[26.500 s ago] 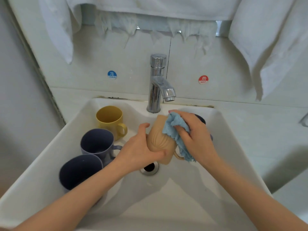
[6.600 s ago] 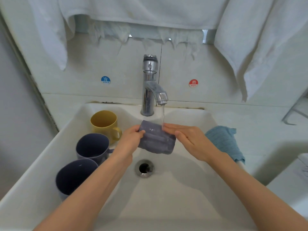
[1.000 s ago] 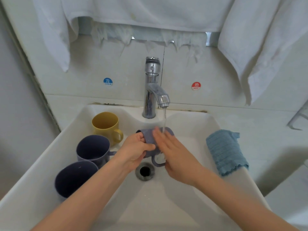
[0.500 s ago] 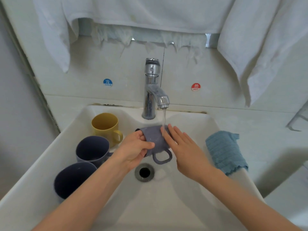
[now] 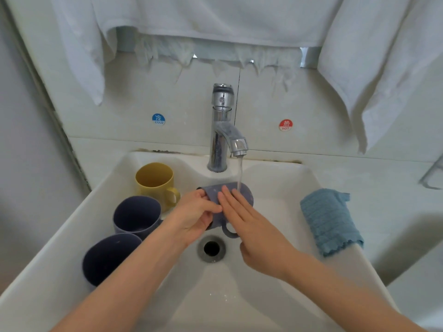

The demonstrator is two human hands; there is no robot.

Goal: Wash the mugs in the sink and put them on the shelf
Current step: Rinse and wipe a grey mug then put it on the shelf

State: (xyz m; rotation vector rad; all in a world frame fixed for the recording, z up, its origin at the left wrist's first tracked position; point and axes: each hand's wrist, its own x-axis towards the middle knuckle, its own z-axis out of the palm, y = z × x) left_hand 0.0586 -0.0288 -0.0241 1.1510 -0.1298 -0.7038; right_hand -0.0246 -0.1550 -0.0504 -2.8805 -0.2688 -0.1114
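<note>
A smooth, matte grey-blue mug [image 5: 247, 196] lies on its side over the middle of the white sink [image 5: 263, 295], just above the round metal drain [image 5: 211, 248], with its loop handle hanging down toward the drain and its mouth turned to the left. The left hand [image 5: 194, 216] grips it at the mouth end, fingers curled round the rim and thumb pressed on the wall. The right hand [image 5: 254, 231] is flat, its straight fingers [image 5: 230, 200] laid along the mug's rounded side and holding nothing. A thin, clear stream of water [image 5: 239, 173] falls from the shiny chrome tap [image 5: 221, 130] onto the mug's far end, beside the right fingertips. The sink is a glossy, square-cornered basin with sloping walls, and droplets bead on its near floor. Along its left side it holds three more mugs in a row: a yellow mug [image 5: 154, 180] upright at the back with its handle to the right, a dark mug [image 5: 136, 216] tilted just in front of it, and a second dark mug [image 5: 109, 257] tipped toward the camera at the front, the two dark ones touching. The insides of both are in shadow. A ribbed blue cloth [image 5: 328, 221] with a scalloped edge is draped over the sink's right rim. White towels [image 5: 215, 20] with a woven texture hang above the tiled wall, where a round blue sticker [image 5: 158, 119] reads COLD and a red one [image 5: 285, 125] reads HOT
</note>
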